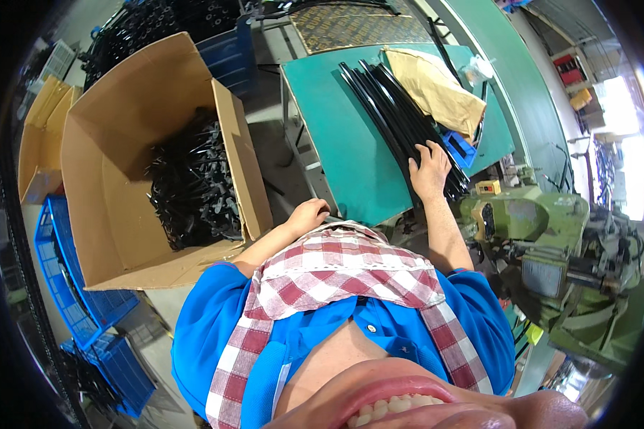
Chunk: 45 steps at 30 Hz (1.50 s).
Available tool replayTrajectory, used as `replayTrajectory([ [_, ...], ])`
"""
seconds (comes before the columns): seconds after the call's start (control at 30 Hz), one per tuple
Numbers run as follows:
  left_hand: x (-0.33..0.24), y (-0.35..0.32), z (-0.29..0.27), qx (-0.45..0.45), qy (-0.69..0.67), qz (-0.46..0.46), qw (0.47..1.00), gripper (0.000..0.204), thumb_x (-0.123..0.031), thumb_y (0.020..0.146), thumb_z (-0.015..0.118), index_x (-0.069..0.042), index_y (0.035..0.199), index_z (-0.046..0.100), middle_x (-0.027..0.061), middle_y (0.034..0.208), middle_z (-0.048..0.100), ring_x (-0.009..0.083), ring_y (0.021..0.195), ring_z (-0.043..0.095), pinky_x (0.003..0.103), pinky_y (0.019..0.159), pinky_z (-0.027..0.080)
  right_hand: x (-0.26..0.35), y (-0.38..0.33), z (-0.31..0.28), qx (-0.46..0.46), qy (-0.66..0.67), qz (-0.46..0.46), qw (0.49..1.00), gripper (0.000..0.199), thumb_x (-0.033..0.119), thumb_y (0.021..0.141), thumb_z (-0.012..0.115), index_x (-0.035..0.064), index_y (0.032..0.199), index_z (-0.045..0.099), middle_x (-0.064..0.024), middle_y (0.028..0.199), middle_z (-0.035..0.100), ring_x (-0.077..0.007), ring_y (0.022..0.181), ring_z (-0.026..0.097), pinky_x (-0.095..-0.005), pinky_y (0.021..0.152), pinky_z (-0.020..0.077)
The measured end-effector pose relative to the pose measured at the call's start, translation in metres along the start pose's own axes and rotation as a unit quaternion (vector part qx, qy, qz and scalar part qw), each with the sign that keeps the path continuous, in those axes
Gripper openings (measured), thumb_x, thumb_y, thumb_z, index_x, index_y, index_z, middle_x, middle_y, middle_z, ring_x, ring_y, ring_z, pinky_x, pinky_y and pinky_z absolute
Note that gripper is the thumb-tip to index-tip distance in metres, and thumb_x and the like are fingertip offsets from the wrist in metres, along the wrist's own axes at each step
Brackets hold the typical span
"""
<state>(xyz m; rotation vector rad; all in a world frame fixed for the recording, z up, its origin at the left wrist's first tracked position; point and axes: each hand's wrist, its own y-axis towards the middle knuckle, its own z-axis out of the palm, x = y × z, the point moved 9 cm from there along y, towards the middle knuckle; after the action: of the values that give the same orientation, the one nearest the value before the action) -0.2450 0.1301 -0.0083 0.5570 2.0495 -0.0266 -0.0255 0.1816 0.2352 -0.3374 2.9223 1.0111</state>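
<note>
Long glossy black tubes (379, 107) lie side by side in a bundle on the green tabletop (315, 93), slanting toward me. My right hand (429, 170) rests over the near part of the bundle, fingers spread apart and touching the tubes. My left hand (310, 213) is beside the table's near edge, in front of my checked apron (343, 250). Its fingers are curled in; whatever they may hold is hidden. A yellow-tan cloth or sack (436, 86) lies against the tubes, with a small blue bin (459, 148) just beyond my right hand.
At my left stands a large open cardboard box (114, 186) with many small black parts (193, 186) inside. Blue crates (79, 286) sit farther left. A green machine (529, 222) stands close on my right. Dark stock (164, 28) is heaped at the back left.
</note>
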Motion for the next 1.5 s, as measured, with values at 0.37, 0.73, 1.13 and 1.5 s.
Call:
replayTrajectory([
  [0.37,0.0,-0.045,-0.013,-0.025,0.014,-0.066,0.997,0.018,-0.017,0.084,0.063,-0.002,0.093,0.065,0.0178,0.094,0.066,0.0343,0.092,0.064,0.043,0.082,0.05,-0.044,0.012,0.07,0.108,0.028,0.078,0.991,0.057,0.028,0.081,0.073,0.0109,0.131,0.052,-0.0165,0.138,0.043,-0.0363,0.129,0.039,-0.0524,0.106,0.0322],
  [0.73,-0.025,-0.036,-0.01,0.003,0.006,-0.061,0.998,0.02,-0.019,0.087,0.062,-0.003,0.098,0.064,0.0177,0.097,0.065,0.0342,0.095,0.062,0.041,0.084,0.05,-0.042,-0.017,0.099,0.247,0.044,0.098,0.963,0.07,0.041,0.086,0.067,0.016,0.144,0.038,-0.0154,0.145,0.037,-0.0349,0.134,0.035,-0.0521,0.109,0.0296],
  [1.13,-0.018,-0.066,-0.026,0.03,0.057,-0.124,0.99,0.021,-0.02,0.087,0.061,-0.003,0.099,0.064,0.0186,0.098,0.064,0.0347,0.096,0.062,0.042,0.085,0.05,-0.033,-0.017,0.102,0.207,0.033,0.142,0.967,0.084,0.041,0.079,0.075,0.0186,0.148,0.031,-0.0173,0.152,0.027,-0.0349,0.144,0.018,-0.0518,0.116,0.0173],
  [1.5,-0.025,-0.063,-0.027,0.047,0.082,-0.11,0.989,0.02,-0.019,0.087,0.06,-0.002,0.097,0.064,0.0195,0.097,0.064,0.0363,0.095,0.062,0.043,0.084,0.049,-0.043,-0.017,0.123,0.242,0.048,0.153,0.957,0.092,0.047,0.08,0.073,0.0145,0.151,0.023,-0.0183,0.153,0.025,-0.0344,0.141,0.025,-0.0504,0.115,0.0209],
])
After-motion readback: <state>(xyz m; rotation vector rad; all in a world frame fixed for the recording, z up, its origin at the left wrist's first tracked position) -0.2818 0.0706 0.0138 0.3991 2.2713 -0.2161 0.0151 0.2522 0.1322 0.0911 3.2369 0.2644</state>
